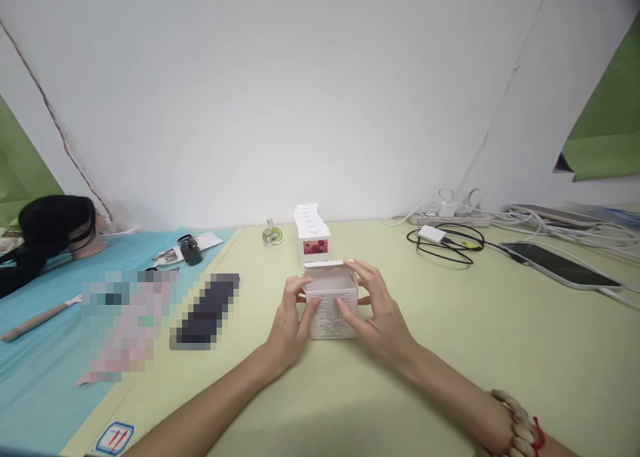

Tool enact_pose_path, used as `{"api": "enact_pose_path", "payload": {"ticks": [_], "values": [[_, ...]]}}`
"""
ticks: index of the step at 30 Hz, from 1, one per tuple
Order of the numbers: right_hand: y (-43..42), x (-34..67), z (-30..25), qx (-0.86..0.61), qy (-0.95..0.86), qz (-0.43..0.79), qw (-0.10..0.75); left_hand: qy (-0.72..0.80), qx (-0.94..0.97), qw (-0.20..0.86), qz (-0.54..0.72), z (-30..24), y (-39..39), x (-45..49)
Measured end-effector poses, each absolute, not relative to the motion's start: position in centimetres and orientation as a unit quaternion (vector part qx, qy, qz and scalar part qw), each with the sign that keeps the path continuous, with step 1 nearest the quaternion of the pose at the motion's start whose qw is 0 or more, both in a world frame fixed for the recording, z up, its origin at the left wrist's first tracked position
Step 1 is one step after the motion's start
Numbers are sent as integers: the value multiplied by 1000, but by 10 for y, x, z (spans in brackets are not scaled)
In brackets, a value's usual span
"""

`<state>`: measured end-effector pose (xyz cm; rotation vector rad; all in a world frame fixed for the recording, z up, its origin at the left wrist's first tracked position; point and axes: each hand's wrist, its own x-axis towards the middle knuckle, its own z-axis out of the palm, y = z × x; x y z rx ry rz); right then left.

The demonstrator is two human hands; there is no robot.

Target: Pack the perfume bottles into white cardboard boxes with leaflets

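A small white cardboard box with fine print on its near side stands upright on the yellow-green table, its top lid raised at the back. My left hand grips its left side, thumb on the printed front and fingers round the far corner. On the right side, my right hand holds it too, with the thumb on the front and the index finger at the lid's edge. The inside shows only in part, so I cannot tell what it contains. Behind it stands a row of similar white boxes, the nearest with a red flower picture.
A glass perfume bottle stands left of the box row. At left on blue cloth are a dark jar, a brush and a black wig. A phone, cables and a power strip lie at right.
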<state>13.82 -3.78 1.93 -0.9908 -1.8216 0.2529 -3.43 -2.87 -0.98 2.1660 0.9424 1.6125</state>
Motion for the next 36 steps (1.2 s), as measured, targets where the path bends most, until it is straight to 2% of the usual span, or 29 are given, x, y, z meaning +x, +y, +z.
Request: {"api": "enact_pose_path", "payload": {"ticks": [4, 10, 26, 36], "values": [[-36, 136, 18, -392, -722, 168, 544, 343, 731, 160, 568, -11, -29, -34], [-38, 134, 18, -407, -711, 225, 528, 355, 722, 179, 566, -11, -28, -34], [-38, 134, 18, -416, -715, 233, 511, 360, 746, 145, 541, -5, -27, -37], [-37, 134, 12, -425, -702, 226, 525, 357, 744, 167, 539, -6, -28, -37]]}}
